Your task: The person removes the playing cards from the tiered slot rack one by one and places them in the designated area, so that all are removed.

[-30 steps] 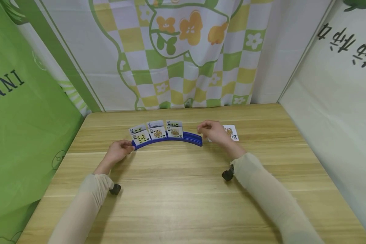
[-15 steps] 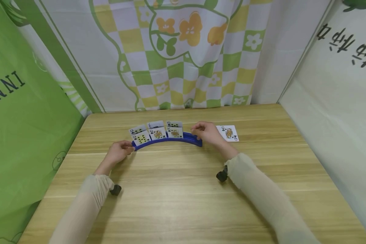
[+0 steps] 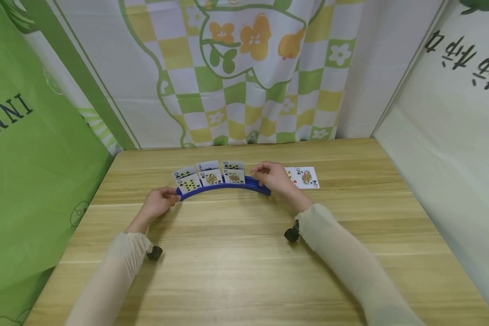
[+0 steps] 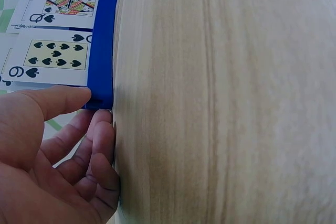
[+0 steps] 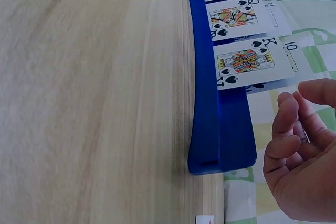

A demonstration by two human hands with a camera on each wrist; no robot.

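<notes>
A curved blue card holder (image 3: 250, 185) stands near the table's back, with playing cards upright in two rows. Its front row shows a nine of spades (image 4: 56, 55), a queen of spades (image 5: 239, 18) and a king of spades (image 5: 247, 62). Behind the king is a ten (image 5: 292, 59). My left hand (image 3: 158, 202) pinches the holder's left end, thumb (image 4: 71, 99) in front and fingers behind. Over the holder's right end, beside the king, hovers my right hand (image 3: 272, 177). Its fingers are loosely bent, and no card shows between them.
To the right of my right hand, a queen card (image 3: 307, 177) lies face up on the wooden table (image 3: 228, 253), overlapping a card with red marks (image 3: 289, 172) that my hand partly hides. A patterned curtain (image 3: 244, 99) hangs behind the table's back edge.
My right hand has shifted left, from beside the loose cards to over the holder's right end, uncovering more of those cards. The left hand and the holder stay where they were.
</notes>
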